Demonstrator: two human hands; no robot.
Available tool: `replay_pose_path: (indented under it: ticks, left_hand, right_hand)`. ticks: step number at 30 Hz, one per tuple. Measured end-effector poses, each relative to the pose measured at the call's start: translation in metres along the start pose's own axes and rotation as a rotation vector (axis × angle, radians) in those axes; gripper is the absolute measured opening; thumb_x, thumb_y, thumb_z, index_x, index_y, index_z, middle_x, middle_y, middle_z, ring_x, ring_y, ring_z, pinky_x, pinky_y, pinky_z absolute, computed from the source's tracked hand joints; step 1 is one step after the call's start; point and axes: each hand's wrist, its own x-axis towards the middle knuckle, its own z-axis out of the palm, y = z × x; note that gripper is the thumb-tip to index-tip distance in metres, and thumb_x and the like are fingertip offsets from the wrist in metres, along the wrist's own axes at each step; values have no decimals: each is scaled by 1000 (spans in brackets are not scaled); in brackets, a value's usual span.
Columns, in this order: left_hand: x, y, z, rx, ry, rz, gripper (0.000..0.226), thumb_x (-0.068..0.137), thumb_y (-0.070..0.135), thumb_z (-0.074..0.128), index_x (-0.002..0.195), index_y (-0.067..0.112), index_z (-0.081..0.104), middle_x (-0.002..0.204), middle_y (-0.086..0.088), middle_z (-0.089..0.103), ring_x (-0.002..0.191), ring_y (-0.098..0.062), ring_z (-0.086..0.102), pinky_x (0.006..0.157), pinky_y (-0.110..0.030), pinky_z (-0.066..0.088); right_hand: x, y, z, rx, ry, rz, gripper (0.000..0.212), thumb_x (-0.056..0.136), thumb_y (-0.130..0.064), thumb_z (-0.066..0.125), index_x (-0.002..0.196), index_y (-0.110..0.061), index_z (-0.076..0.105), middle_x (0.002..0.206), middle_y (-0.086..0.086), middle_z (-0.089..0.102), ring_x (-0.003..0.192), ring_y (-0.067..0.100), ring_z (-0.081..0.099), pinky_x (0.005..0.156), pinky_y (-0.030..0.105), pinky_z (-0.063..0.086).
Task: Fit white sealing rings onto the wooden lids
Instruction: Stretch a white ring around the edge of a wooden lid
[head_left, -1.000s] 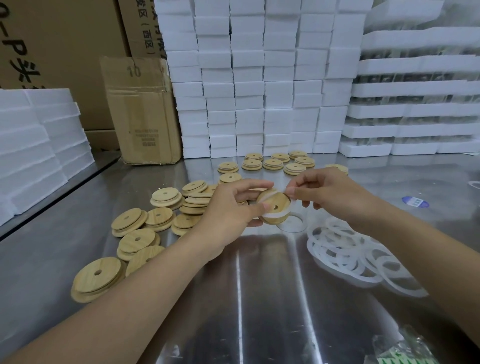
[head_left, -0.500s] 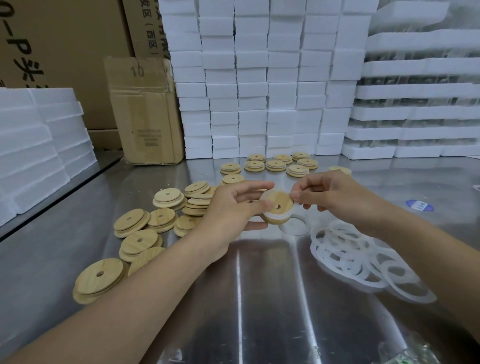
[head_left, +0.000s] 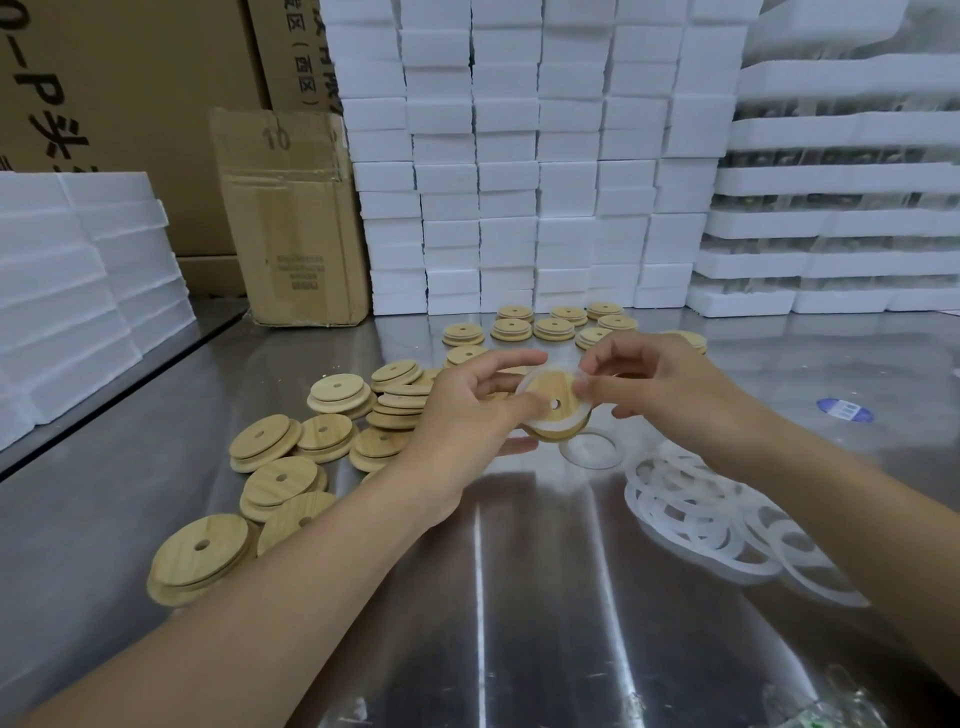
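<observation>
Tilted flatter than before, the lid (head_left: 550, 397) sits gripped in the curled left hand (head_left: 467, 410); right hand (head_left: 665, 395) fingertips pinch the white ring (head_left: 586, 410) at its rim.

Bright, even light; wide-angle bending.
Glare streaks the shiny steel tabletop (head_left: 519, 597) at 6 o'clock; right hand (head_left: 654, 384) slightly motion-blurred.

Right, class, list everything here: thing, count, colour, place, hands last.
Held lid: one, light wood, between both hands.
Sealing ring: one, white, partly round the held lid.
Loose lids: many, light wood, table left and far.
Loose rings: a pile, white, table right.
Foam blocks: many, white, stacked back and left.
Cardboard boxes: several, brown, back left.
Sticker: one, blue, table right.
Table: one, steel.
Left hand: grips the held lid.
Right hand: pinches the sealing ring.
</observation>
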Motion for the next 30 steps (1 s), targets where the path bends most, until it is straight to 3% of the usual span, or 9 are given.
replay_pose_path:
  ticks: [4,7,11,17,24,27,30]
  left_hand:
    - [-2,-2,4,73,-11,83,26,97,14,78,121,23,80,114,-4,79,105,-22,78,83,-46,67]
    - [-1,-1,2,31,7,70,25,96,10,77,121,16,80,115,-7,79,106,-25,78,81,-44,68]
    - [3,1,0,-70,39,71,20,94,10,79,113,19,82,106,-2,83,100,-20,79,79,-38,67]
    - [0,-4,2,-96,85,77,20,94,9,79,110,20,83,108,0,81,101,-23,79,81,-44,67]
    - [3,-1,-2,-121,99,75,34,94,-2,75,117,22,80,124,-6,73,110,-24,76,82,-44,67]
    - [3,-2,-2,-5,66,101,43,90,-4,78,119,28,79,120,-2,74,110,-26,75,90,-48,65]
    - [3,-5,2,92,46,156,39,88,-1,82,113,29,80,110,10,79,107,-18,75,87,-36,65]
  right_hand:
    - [0,0,3,-15,-17,5,10,95,-27,76,84,-29,77,90,-3,79,90,8,73,82,30,53]
    - [1,0,-3,-14,-9,52,9,95,-31,76,89,-25,79,94,-3,79,99,15,72,89,33,54]
    - [2,-2,-15,44,-13,119,15,92,-33,79,92,-18,80,100,-3,79,102,10,73,97,37,51]
    - [-2,0,-5,26,-56,145,15,90,-39,80,90,-24,80,99,-2,80,101,11,74,94,36,55]
    - [-5,-3,13,64,-15,96,8,96,-21,73,94,-14,74,93,0,79,94,13,76,92,40,57]
    - [-5,-5,16,52,54,57,7,96,-18,71,89,-18,72,89,-2,77,93,16,75,86,36,56]
    - [-5,-5,17,5,92,16,9,94,-13,69,86,-17,72,84,-1,76,92,23,73,81,36,54]
